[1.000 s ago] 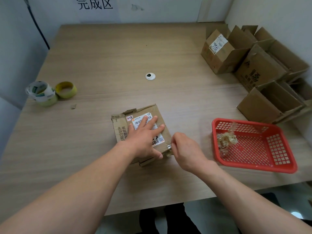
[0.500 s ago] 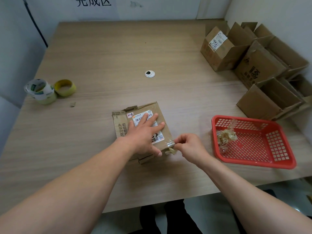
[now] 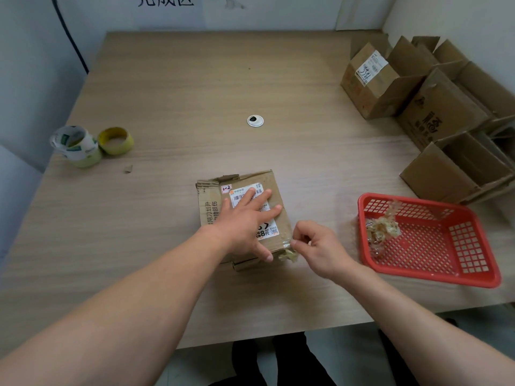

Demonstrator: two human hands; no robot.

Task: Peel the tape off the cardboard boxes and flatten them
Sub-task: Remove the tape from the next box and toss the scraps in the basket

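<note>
A small brown cardboard box [image 3: 211, 201] with a white shipping label lies near the front middle of the wooden table [image 3: 195, 93]. My left hand [image 3: 245, 221] presses flat on its top, fingers spread over the label. At the box's near right corner a crumpled strip of clear tape [image 3: 288, 253] sticks out, and my right hand [image 3: 315, 243] pinches it between thumb and fingertips.
A red plastic basket [image 3: 473, 271] holding a wad of peeled tape [image 3: 383, 231] sits to the right. Several open cardboard boxes [image 3: 434, 112] stand at the back right. Tape rolls [image 3: 89, 144] lie at the left edge. A round cable grommet [image 3: 255, 121] is mid-table.
My right hand has turned and shifted slightly right at the box's corner, and a bit of tape has come away from the corner. My left hand has stayed pressed on the box.
</note>
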